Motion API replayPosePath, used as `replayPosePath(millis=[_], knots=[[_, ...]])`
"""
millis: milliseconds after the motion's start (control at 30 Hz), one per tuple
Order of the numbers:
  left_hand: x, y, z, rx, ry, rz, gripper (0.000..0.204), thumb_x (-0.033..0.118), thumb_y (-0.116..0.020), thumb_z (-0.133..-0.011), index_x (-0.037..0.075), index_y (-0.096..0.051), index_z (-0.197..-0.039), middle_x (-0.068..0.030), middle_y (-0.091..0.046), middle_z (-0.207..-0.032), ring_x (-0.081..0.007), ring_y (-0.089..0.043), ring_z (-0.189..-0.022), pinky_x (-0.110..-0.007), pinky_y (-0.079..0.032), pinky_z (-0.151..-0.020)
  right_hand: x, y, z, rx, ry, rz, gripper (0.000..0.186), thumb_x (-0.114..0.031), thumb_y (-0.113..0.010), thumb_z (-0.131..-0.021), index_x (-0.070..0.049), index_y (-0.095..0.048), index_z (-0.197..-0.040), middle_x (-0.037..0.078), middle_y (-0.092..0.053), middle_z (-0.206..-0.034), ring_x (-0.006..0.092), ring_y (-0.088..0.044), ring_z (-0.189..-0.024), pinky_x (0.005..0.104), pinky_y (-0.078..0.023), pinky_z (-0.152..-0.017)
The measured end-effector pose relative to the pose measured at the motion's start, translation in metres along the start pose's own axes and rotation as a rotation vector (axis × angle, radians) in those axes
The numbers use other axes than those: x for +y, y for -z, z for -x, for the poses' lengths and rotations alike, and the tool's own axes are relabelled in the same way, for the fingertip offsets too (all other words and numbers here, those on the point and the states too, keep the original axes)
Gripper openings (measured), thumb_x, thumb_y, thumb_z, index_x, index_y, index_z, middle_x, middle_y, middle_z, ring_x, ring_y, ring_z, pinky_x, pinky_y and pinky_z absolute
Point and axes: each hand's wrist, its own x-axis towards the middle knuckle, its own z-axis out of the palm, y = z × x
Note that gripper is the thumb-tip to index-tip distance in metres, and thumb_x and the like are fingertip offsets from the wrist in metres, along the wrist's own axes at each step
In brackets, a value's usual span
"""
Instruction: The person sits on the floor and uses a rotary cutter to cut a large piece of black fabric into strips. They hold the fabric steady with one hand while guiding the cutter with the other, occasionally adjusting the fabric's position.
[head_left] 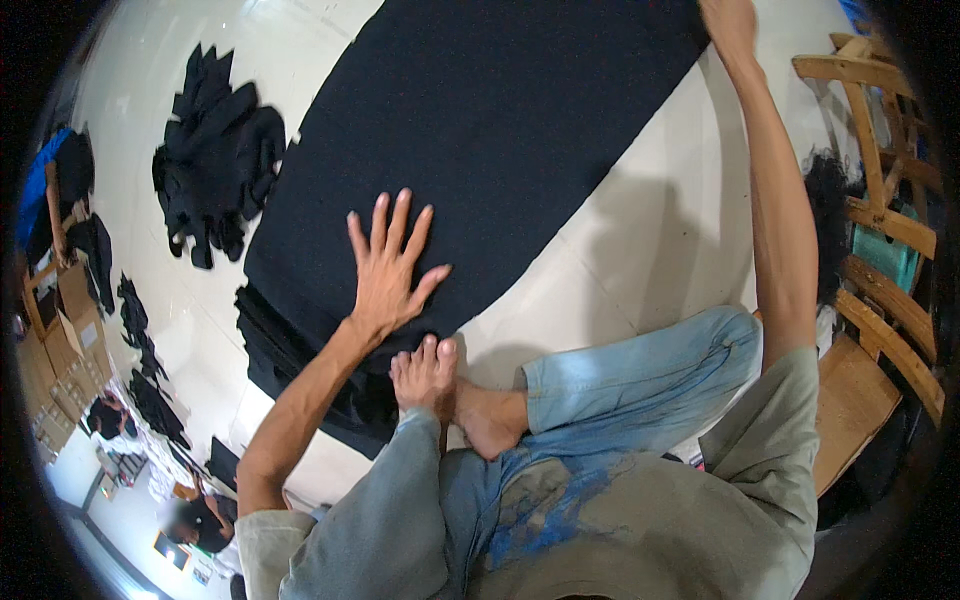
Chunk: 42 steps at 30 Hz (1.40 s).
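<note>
A large piece of black fabric [480, 130] is spread over the pale tiled floor in front of me. My left hand [388, 280] lies flat on its near part, fingers spread. At the far right edge of the fabric, my right hand [732, 28] is closed on the border, my arm stretched out long; the top of the picture cuts off part of that hand. Under the near left end of the spread piece sits a stack of folded black cloth [275, 345]. My bare foot [425, 372] rests against the near edge of the fabric.
A loose heap of black cloth pieces [220, 150] lies to the left on the floor. Wooden chair frames [865, 150] and a cardboard sheet [850, 410] stand at the right. Cardboard boxes [75, 310], more black scraps [150, 400] and other people [205, 520] are at the far left.
</note>
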Motion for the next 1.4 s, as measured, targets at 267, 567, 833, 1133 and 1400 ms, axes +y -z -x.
replayPosePath(millis=[267,567,833,1133,1400], knots=[[0.053,0.038,-0.124,-0.245,-0.776,0.122,0.059,-0.002,-0.068,-0.078,0.019,-0.063,-0.132,-0.0006,-0.053,-0.146,-0.0223,-0.051,-0.126,-0.039,-0.043,-0.104,-0.092,0.092,0.289,-0.533,-0.729,-0.621,0.051,-0.063,-0.044,-0.099,-0.014,-0.06,-0.095,-0.005,-0.049,-0.072,0.0047,-0.041,-0.061,0.0217,-0.031,-0.052],[0.083,0.035,-0.176,-0.454,-1.013,-0.182,0.014,0.018,-0.07,-0.084,0.014,-0.075,-0.096,-0.006,-0.063,-0.125,-0.0231,-0.058,-0.116,-0.041,-0.047,-0.096,-0.126,0.114,0.323,-0.799,-0.728,-0.702,0.045,-0.043,-0.052,-0.102,-0.002,-0.072,-0.097,-0.005,-0.045,-0.064,0.0077,-0.043,-0.062,0.0252,-0.035,-0.058],[0.087,0.043,-0.191,-0.687,-0.753,0.021,0.012,0.009,-0.069,-0.083,0.008,-0.07,-0.095,-0.0099,-0.071,-0.089,-0.0295,-0.069,-0.091,-0.043,-0.052,-0.076,-0.136,0.106,0.354,-1.016,-0.89,-0.858,0.044,-0.044,-0.054,-0.102,-0.004,-0.073,-0.1,-0.008,-0.041,-0.06,0.0018,-0.033,-0.051,0.0197,-0.027,-0.046],[0.078,0.029,-0.202,-0.809,-0.604,0.208,0.015,0.0,-0.068,-0.082,0.002,-0.067,-0.097,-0.0148,-0.069,-0.098,-0.0327,-0.067,-0.098,-0.045,-0.051,-0.081,-0.15,0.082,0.348,-0.964,-0.748,-0.8,0.042,-0.044,-0.055,-0.102,-0.005,-0.072,-0.098,-0.006,-0.044,-0.061,0.0019,-0.034,-0.051,0.0205,-0.026,-0.048],[0.075,0.033,-0.206,-0.839,-0.56,0.279,0.015,0.009,-0.073,-0.082,0.004,-0.071,-0.096,-0.0116,-0.073,-0.091,-0.028,-0.07,-0.09,-0.041,-0.052,-0.08,-0.142,0.081,0.342,-0.954,-0.855,-0.833,0.042,-0.044,-0.056,-0.1,-0.006,-0.073,-0.097,-0.006,-0.048,-0.062,0.0017,-0.032,-0.051,0.0212,-0.025,-0.048]])
